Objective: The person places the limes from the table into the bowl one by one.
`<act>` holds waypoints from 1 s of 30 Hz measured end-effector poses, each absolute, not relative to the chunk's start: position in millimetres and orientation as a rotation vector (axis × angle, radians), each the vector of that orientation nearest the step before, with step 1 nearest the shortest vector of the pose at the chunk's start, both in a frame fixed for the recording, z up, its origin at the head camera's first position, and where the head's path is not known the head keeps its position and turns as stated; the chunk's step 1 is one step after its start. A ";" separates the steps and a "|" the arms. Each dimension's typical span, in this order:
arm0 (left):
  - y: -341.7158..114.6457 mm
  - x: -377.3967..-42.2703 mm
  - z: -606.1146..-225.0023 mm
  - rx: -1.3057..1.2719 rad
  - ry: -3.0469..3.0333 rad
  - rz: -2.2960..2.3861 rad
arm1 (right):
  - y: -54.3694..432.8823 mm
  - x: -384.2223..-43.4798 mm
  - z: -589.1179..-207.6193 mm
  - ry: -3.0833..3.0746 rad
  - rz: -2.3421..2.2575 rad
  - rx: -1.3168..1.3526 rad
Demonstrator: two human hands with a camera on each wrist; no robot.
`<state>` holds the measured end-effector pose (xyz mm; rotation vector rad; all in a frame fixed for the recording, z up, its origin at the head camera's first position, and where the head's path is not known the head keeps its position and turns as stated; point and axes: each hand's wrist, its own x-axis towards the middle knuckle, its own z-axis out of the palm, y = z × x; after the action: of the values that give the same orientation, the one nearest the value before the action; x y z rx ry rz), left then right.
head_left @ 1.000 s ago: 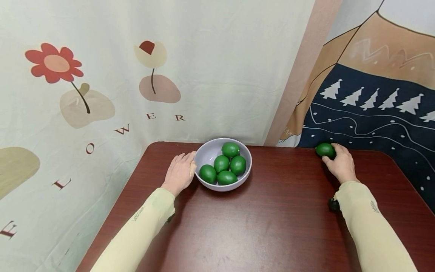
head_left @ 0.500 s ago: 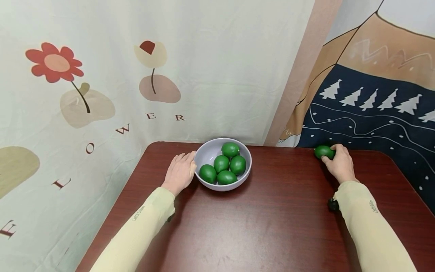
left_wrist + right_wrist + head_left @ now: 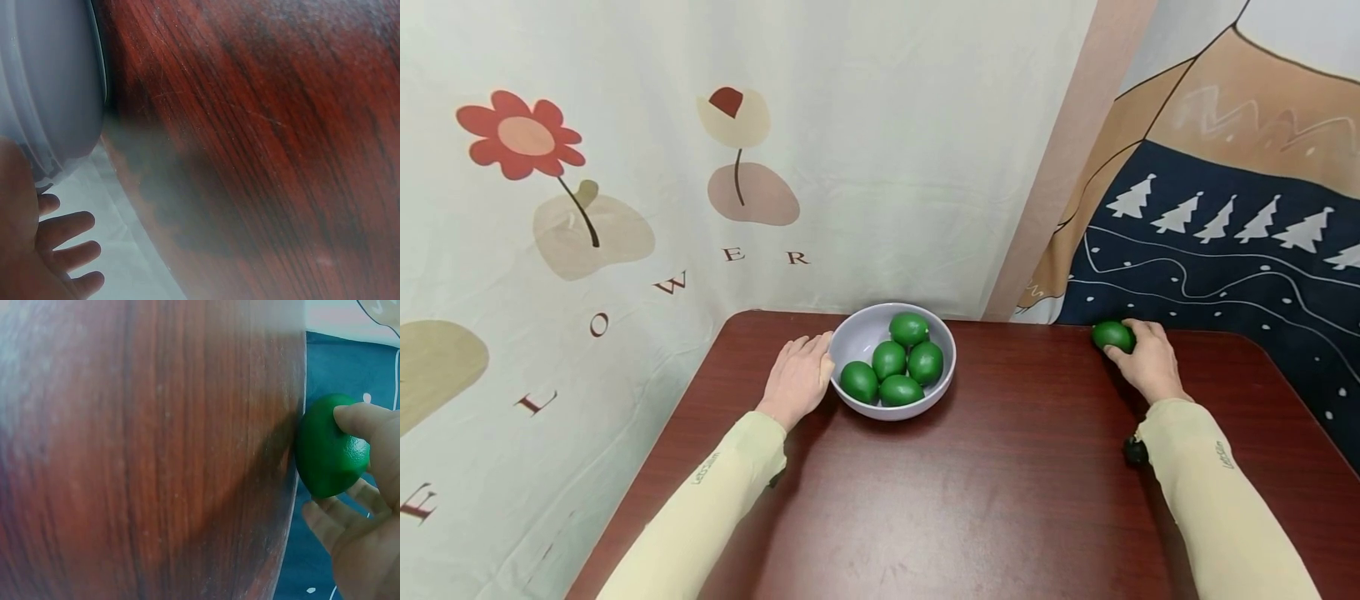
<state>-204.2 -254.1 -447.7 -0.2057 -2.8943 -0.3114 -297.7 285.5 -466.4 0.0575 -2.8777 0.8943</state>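
At the table's far right edge, my right hand [image 3: 1150,362] pinches a green lime [image 3: 1113,336] between thumb and fingers. The right wrist view shows the thumb [image 3: 359,420] on one side of this lime [image 3: 331,447] and the fingers curled beneath the other. My left hand [image 3: 797,379] touches the left side of a pale lavender bowl [image 3: 942,392], its fingers extended. Seen from the left wrist, the hand [image 3: 28,250] has its fingers apart beside the bowl wall [image 3: 59,75]. Several green limes [image 3: 889,361] lie inside the bowl.
The dark red-brown wooden table [image 3: 1000,467] stretches between the two hands, with the bowl near its back edge. Right behind it hang a pale curtain [image 3: 895,167] with flower prints and a navy cloth [image 3: 1225,250] with white trees.
The right hand and its lime have shifted very slightly left along the back edge. The left hand and the bowl hold their place.
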 end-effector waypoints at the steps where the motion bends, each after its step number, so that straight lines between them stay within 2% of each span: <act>1: -254.1 -204.2 -447.5 -0.207 -2.894 -0.313 | 285.0 -298.1 -466.2 -2.880 0.896 0.064; 30: -253.7 -203.5 -446.8 -0.210 -2.894 -0.310 | 280.4 -293.2 -469.4 -2.810 0.914 0.061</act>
<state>-203.5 -253.7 -446.8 -0.2098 -2.8943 -0.3101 -293.2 280.4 -469.4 0.0608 -2.8100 0.9138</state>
